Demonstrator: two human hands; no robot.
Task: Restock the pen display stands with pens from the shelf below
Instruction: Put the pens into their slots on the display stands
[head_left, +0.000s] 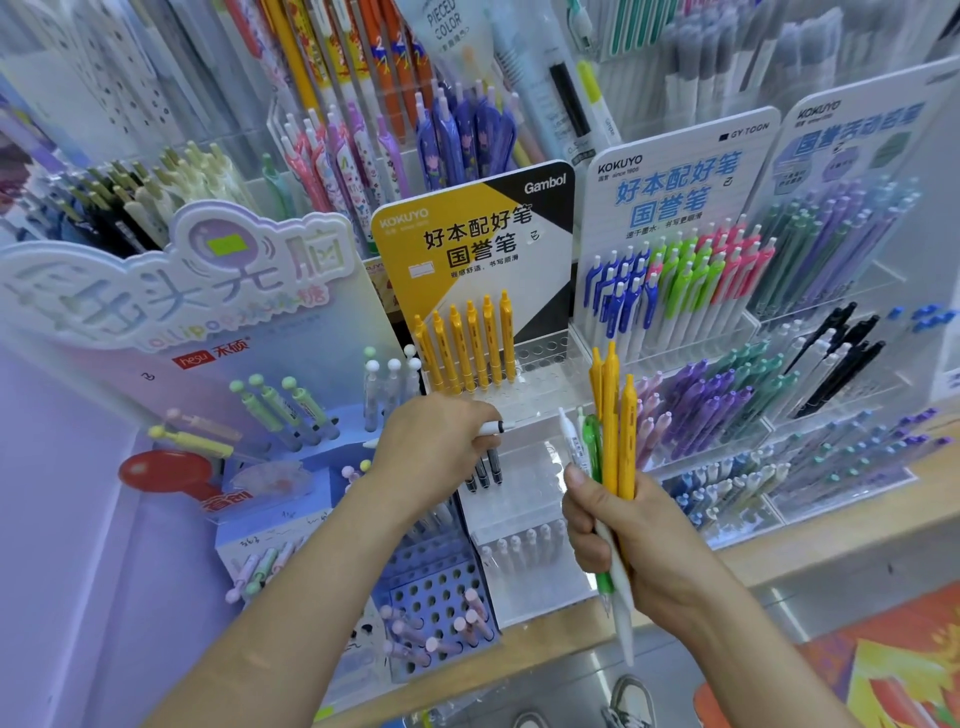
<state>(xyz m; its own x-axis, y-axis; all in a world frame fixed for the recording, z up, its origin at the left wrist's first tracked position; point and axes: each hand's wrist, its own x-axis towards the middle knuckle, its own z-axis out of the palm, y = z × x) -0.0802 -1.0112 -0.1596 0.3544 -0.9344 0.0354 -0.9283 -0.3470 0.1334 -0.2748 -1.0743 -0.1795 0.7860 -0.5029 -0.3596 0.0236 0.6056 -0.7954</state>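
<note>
Yellow pens (470, 348) stood six in a row at the back of the clear stand (545, 358), under its yellow and black card (467, 249), with rows of holes showing to their right and on the steps below. Your right hand (613, 525) had its fingers curled tight round a bundle (612, 441) of five: three yellow, one green pen (592, 441) and one white pen (623, 613). You held it upright just in front of the stand's right edge, where it covered part of the purple pens (696, 395) behind. Your left hand (436, 441) was over the stand's front steps and pinched a single black-tipped pen (491, 427), which lay nearly level. Three dark pens (483, 467) showed just under its fingers; I could not tell whether you held them or they stood in the holes. To the right stood a white card stand (675, 182) with blue, green and pink pens. Below your left forearm sat a blue pegboard stand (431, 597) with pink-capped pens.
</note>
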